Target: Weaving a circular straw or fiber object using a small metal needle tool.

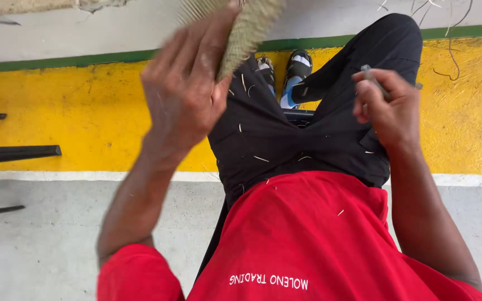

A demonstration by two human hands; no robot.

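**Seated worker, woven piece raised in one hand, thin tool in the other**

Floor point(57, 239): grey concrete near, a yellow band point(85, 111) beyond it, green stripe at its far edge. Person seated, red shirt point(308, 239), black trousers point(285, 134) flecked with straw bits. Left hand point(188, 89), blurred, closed around the lower edge of a woven straw piece point(246, 30), raised at top centre. Right hand point(389, 106), to the right over the knee, fingers curled tight around a thin grey tool point(374, 79). Sandalled feet point(291, 72) far centre.

Workshop-type floor area: bare concrete floor point(46, 245) with a yellow painted band point(85, 111) edged green above it, fibre scraps point(453, 53) scattered on that band.
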